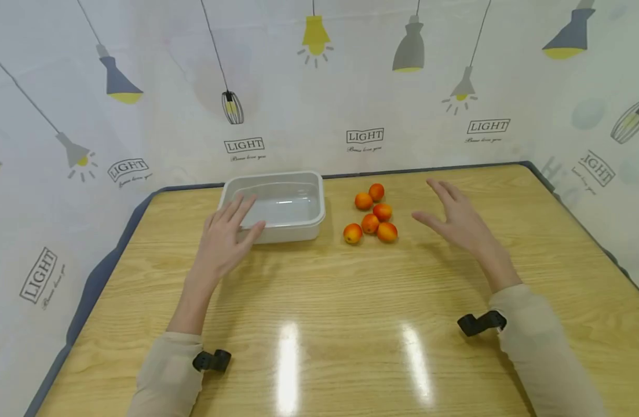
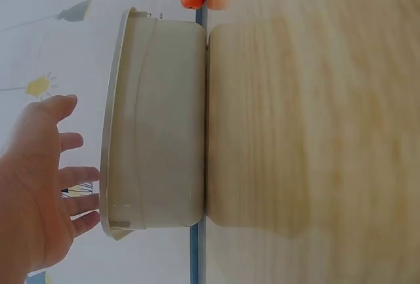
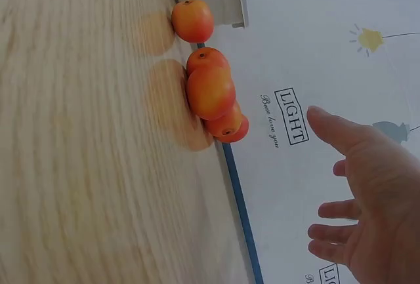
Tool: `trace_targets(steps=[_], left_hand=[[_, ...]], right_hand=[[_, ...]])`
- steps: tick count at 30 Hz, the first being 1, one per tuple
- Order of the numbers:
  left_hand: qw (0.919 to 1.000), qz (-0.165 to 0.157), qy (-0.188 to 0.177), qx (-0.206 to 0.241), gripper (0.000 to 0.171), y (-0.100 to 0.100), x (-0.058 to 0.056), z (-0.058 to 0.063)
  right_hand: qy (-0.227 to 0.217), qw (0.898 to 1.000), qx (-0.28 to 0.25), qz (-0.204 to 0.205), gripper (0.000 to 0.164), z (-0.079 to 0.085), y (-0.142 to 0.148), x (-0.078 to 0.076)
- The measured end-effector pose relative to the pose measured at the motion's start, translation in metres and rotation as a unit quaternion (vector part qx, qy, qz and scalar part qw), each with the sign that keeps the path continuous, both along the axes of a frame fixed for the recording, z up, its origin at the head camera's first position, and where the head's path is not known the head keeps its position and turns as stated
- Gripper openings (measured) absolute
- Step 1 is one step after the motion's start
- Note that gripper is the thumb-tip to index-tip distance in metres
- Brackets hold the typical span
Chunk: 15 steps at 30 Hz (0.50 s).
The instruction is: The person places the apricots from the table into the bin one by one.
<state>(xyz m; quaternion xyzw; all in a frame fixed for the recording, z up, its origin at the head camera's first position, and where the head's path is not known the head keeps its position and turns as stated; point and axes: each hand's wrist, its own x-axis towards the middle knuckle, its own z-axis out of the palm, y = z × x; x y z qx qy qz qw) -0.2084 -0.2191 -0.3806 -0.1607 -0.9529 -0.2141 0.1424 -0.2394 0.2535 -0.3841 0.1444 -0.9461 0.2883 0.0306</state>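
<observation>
Six red-orange fruits [image 1: 370,223], loosely clustered on the wooden table [image 1: 319,289] between a pale rectangular tub [image 1: 288,234] and the nearer right hand [image 1: 459,223], its fingers spread, holding nothing; left hand [image 1: 222,237], likewise spread and unladen, by the tub's left end.

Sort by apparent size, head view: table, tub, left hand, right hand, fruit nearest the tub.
Largest to smallest:
1. Table
2. Tub
3. Left hand and right hand: look too alike to rank
4. Fruit nearest the tub
</observation>
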Motion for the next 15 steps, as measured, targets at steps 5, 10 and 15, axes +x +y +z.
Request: trace_targets(steps=[5, 10, 15], left_hand=[[0.9999, -0.006, -0.002, 0.016, 0.065, -0.002, -0.001, -0.003], [0.9993, -0.017, -0.009, 0.032, 0.063, -0.004, -0.003, -0.005], [0.9975, -0.044, 0.014, 0.053, 0.059, -0.005, -0.007, -0.010]], right_hand=[[-0.005, 1.000, -0.018, 0.006, 0.086, -0.005, -0.006, -0.002], [-0.021, 0.999, -0.032, 0.017, 0.085, -0.008, -0.013, -0.004], [-0.029, 0.997, -0.053, 0.047, 0.080, -0.013, -0.021, -0.009]])
